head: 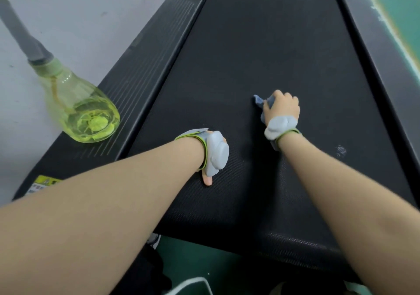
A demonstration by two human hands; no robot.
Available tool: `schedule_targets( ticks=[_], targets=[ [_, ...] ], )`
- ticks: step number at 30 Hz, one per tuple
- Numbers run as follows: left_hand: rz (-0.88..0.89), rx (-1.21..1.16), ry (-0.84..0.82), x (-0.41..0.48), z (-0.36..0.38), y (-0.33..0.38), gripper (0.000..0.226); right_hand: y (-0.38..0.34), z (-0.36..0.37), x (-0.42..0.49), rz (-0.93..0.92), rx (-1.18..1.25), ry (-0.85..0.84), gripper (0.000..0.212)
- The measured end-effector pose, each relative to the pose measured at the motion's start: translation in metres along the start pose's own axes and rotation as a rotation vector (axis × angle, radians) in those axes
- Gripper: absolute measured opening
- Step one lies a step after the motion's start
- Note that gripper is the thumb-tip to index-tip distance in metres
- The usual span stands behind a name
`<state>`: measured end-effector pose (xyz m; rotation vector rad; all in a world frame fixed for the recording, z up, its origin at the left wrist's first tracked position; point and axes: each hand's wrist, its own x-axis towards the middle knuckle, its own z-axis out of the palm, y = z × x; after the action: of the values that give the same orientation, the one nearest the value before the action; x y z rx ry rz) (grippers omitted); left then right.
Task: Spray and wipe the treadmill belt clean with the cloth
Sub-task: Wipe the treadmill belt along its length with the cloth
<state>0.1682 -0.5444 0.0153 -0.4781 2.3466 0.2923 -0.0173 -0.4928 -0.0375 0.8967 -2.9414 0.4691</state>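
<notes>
Right hand (pixel 281 107) grips the cloth (pixel 261 101) on the belt (pixel 261 44), apart from both edges. Left hand (pixel 208 179) fingers hidden, state unknown. Bottle (pixel 81 110) at left edge.

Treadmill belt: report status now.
Right hand grips cloth on belt. Left hand down on belt, fingers hidden. Spray bottle on side rail, clear of belt.

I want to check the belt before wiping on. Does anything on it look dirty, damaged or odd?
A small whitish patch lies on the belt, right of the right forearm. It looks like dust or residue; I cannot tell which. The cloth in the right hand is apart from it. Nothing else stands out.
</notes>
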Motion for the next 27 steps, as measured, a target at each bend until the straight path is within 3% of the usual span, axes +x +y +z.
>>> schedule_targets(
  ticks=[3, 7, 8, 10, 11, 14, 16, 18, 21, 23, 25, 27],
  targets=[
    [-0.06, -0.006, -0.018, 0.006, 0.002, 0.001, 0.042, -0.009, -0.003, 0.003, 0.098, 0.119, -0.081, 0.023],
    [-0.05, -0.008, -0.006, 0.014, 0.002, -0.003, 0.03, -0.022, -0.005, -0.061, -0.103, 0.129, -0.15, 0.023],
    [-0.019, 0.01, 0.017, 0.009, 0.002, -0.002, 0.016, -0.019, -0.004, -0.084, -0.16, 0.132, -0.134, 0.021],
    [-0.001, 0.03, -0.001, 0.005, 0.001, 0.0, 0.047, -0.009, -0.004, -0.127, -0.281, 0.143, -0.031, 0.014],
    [-0.003, 0.051, -0.022, 0.007, 0.0, 0.0, 0.049, -0.004, -0.003, -0.143, -0.329, 0.155, 0.03, 0.011],
    [-0.001, -0.002, -0.005, 0.004, 0.0, 0.002, 0.03, 0.002, 0.0, -0.155, -0.402, 0.156, 0.151, 0.014],
    [-0.014, -0.009, -0.041, 0.006, -0.001, 0.002, 0.042, 0.002, 0.001, -0.138, -0.385, 0.162, 0.139, 0.016],
    [-0.039, -0.039, -0.058, 0.009, 0.0, 0.001, 0.023, 0.002, 0.002, -0.107, -0.301, 0.111, 0.12, 0.011],
    [-0.032, -0.064, -0.068, 0.015, 0.002, -0.004, 0.045, 0.008, -0.002, -0.046, -0.14, -0.018, 0.064, 0.021],
    [-0.048, -0.067, -0.08, 0.017, 0.005, -0.006, 0.026, 0.013, -0.008, -0.016, -0.046, -0.031, 0.006, 0.026],
    [-0.051, -0.027, -0.094, 0.015, 0.004, -0.007, 0.039, 0.018, -0.011, -0.007, -0.001, 0.037, -0.052, 0.027],
    [-0.049, -0.04, -0.077, 0.022, 0.008, -0.009, 0.02, 0.023, -0.012, -0.022, -0.01, 0.086, -0.055, 0.024]
  ],
)
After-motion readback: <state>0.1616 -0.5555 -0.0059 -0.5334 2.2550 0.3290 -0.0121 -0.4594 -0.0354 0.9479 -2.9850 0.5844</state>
